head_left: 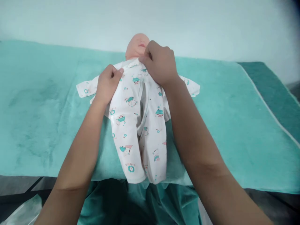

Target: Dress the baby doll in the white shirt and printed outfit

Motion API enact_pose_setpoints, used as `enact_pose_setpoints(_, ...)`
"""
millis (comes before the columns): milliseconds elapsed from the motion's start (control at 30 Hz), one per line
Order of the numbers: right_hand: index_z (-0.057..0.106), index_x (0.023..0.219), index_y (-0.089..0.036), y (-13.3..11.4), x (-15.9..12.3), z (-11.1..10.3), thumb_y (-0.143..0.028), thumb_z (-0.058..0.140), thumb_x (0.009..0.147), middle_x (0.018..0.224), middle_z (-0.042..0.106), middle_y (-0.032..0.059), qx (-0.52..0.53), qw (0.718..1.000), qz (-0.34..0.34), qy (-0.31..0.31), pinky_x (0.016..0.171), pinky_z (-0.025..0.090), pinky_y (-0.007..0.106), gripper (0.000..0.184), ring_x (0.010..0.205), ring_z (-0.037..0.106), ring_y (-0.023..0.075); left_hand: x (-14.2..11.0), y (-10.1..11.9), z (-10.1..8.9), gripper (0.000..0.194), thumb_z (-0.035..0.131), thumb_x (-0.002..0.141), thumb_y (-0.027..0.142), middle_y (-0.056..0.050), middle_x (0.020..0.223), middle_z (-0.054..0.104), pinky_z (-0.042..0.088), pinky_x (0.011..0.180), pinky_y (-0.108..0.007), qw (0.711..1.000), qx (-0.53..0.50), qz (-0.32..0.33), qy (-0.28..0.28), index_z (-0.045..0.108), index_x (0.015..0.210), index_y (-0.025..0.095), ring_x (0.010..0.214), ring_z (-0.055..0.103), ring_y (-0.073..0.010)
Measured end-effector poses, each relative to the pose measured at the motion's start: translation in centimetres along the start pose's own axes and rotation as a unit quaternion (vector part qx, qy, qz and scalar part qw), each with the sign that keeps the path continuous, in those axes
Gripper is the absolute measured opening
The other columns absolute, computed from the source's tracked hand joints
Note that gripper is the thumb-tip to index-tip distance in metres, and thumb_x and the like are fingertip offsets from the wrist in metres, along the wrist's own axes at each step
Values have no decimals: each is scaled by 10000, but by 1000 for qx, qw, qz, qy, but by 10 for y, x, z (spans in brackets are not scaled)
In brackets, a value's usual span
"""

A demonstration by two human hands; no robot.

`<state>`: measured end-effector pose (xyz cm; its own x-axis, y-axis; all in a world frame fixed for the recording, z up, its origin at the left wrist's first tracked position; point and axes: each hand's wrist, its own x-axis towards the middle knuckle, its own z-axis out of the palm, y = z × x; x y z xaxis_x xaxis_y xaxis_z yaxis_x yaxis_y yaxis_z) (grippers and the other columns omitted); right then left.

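A baby doll (137,43) lies on its back on a teal towel (222,125), head away from me. It wears a white romper (131,125) printed with small teal figures. My left hand (107,82) pinches the romper cloth at the doll's chest on the left side. My right hand (159,64) grips the cloth at the collar just under the doll's chin. The front of the romper gapes open down the middle between my hands. The romper's feet hang over the near edge of the towel.
The towel covers a wide flat surface against a pale wall (211,28). A darker teal cloth (276,93) lies at the right end. More teal fabric (145,203) hangs below the near edge, with a grey floor (18,184) at the lower left.
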<state>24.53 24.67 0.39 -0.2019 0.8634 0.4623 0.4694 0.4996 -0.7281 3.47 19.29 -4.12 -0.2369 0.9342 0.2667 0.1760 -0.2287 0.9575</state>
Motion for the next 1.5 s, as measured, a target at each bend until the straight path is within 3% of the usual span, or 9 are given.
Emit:
enact_pose_setpoints(167,590,762,-188,15,-25,4,-206,728,864,753,546,-39,55,995,54,61,869,486,346,172,812,582,129,9,-9,9,380,797,838,377,-6,733,517,483,960,-372,998,47,28,20,504,678,194,974,606,-222)
enact_pose_setpoints(300,639,824,-206,21,-49,-1,-230,712,859,804,603,-33,91,986,68,119,809,489,305,84,784,576,120,-8,-7,11,240,765,848,347,-11,791,593,487,952,-349,997,49,45,28,577,784,213,925,608,-205)
enact_pose_setpoints(467,617,746,-222,22,-78,-10,-303,732,859,721,567,-30,74,981,106,145,690,481,282,180,705,524,123,-28,-6,-4,68,651,818,147,-16,828,665,488,892,-324,995,90,27,19,650,812,215,822,586,-178)
enact_pose_setpoints(567,608,685,-222,23,-95,-16,-324,753,842,628,537,-36,106,973,165,125,534,416,263,236,574,445,108,-37,-8,-16,117,637,743,94,-3,731,652,495,795,-313,994,96,-31,-52,674,764,203,734,563,-170)
enact_pose_setpoints(700,641,662,-218,29,-110,-21,-363,777,813,569,523,-36,192,951,233,72,426,350,243,250,501,412,98,-51,0,-25,217,723,683,113,-26,799,725,530,741,-324,982,-3,-135,-131,734,886,188,783,634,-205)
enact_pose_setpoints(933,734,838,-213,32,-111,-33,-321,897,674,780,680,-20,316,910,264,-51,574,498,235,256,652,575,106,-59,22,-20,298,791,690,159,-84,939,770,610,850,-458,962,-100,-194,-166,735,983,169,908,726,-274)
enact_pose_setpoints(1100,716,843,-221,29,-111,-32,-335,908,646,846,709,-13,345,904,246,-58,666,557,289,297,728,625,142,-62,24,-19,344,816,663,176,-98,991,781,621,861,-458,950,-137,-204,-193,732,996,183,987,729,-302)
enact_pose_setpoints(1367,591,765,-246,31,-111,-15,-361,860,694,700,593,-49,319,922,220,28,536,453,270,301,592,514,117,-62,8,-8,354,820,670,280,-67,944,761,615,797,-399,955,-191,-187,-132,697,991,194,934,734,-274)
enact_pose_setpoints(1500,539,709,-244,22,-110,-11,-393,843,724,656,554,-52,300,932,189,80,542,458,276,339,595,510,122,-63,-2,-1,231,755,789,360,-38,830,724,622,767,-410,959,-201,-189,-71,663,930,201,797,714,-225)
